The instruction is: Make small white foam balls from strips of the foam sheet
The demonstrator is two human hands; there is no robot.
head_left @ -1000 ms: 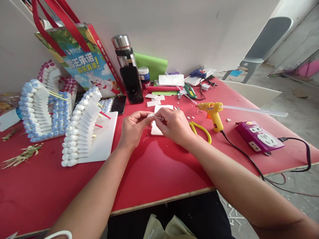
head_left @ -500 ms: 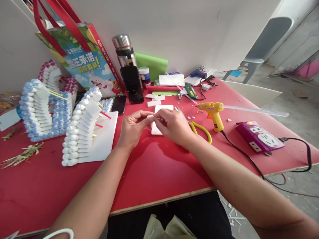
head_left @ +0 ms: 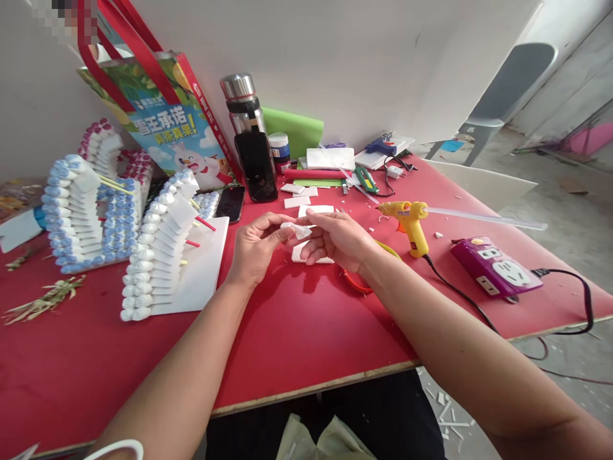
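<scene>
My left hand (head_left: 257, 248) pinches a small crumpled white piece (head_left: 297, 231), perhaps paper or thin foam, between thumb and fingertips. Its tapered end points toward my right hand (head_left: 345, 237), whose fingers are extended and loosely spread right beside it; whether they touch it I cannot tell. Below the hands lies a stack of white sheets (head_left: 297, 254), partly covered by my right hand. Pliers or scissors with yellow and red handles (head_left: 355, 282) rest on the table, mostly hidden behind my right hand and wrist.
On the red table (head_left: 287, 345), a yellow glue gun (head_left: 412, 227) and purple power strip (head_left: 495, 267) stand at right. Curved white-tufted work (head_left: 158, 249) and a blue-and-white one (head_left: 71, 217) stand left. Behind are a flask (head_left: 239, 96), a phone (head_left: 256, 167) and a printed bag (head_left: 167, 128).
My right hand has opened from its pinch, its fingers now extended, uncovering more of the white piece. My left hand keeps its hold. The view has shifted slightly.
</scene>
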